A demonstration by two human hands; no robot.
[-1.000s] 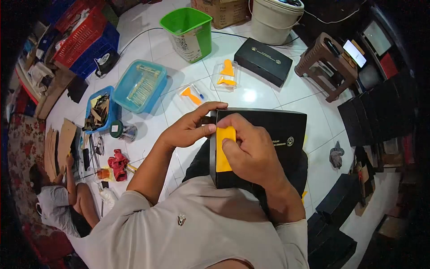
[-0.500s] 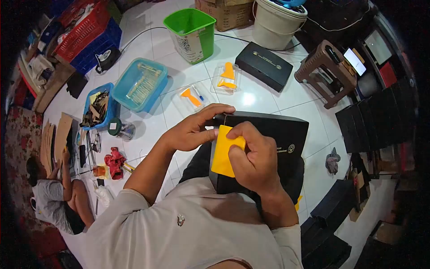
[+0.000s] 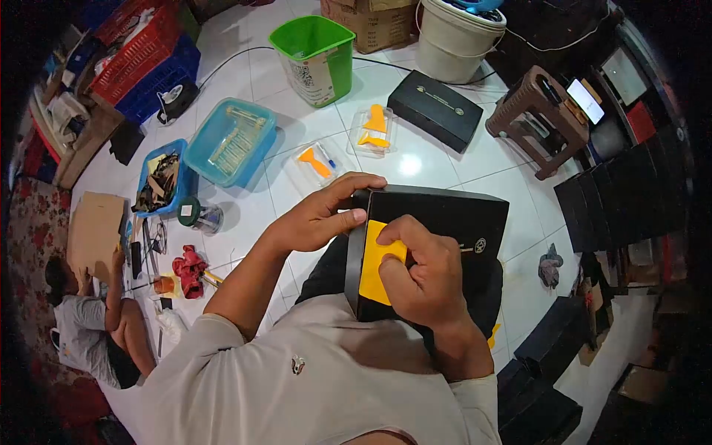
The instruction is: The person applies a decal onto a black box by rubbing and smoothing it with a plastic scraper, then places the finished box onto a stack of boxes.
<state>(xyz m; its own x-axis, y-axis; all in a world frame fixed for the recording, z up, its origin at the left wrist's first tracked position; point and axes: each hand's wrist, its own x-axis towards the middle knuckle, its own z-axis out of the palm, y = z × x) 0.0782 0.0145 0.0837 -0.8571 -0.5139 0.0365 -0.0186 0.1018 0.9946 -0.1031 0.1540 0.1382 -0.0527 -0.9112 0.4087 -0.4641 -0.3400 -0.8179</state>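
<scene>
One black box (image 3: 445,211) | right hand (image 3: 424,274) part-hides lettering (image 3: 465,248), yellow scraper (image 3: 376,267)

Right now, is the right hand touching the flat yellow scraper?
Touching. The head view shows it: the right hand pinches the flat yellow scraper, with no gap visible between them.

Passage is being afforded over white floor tiles (image 3: 471,169) between the black lap box (image 3: 471,217) and the black floor box (image 3: 436,111); it is being limited leftward by a clear plastic tray (image 3: 371,151), rightward by a brown stool (image 3: 512,106).
</scene>
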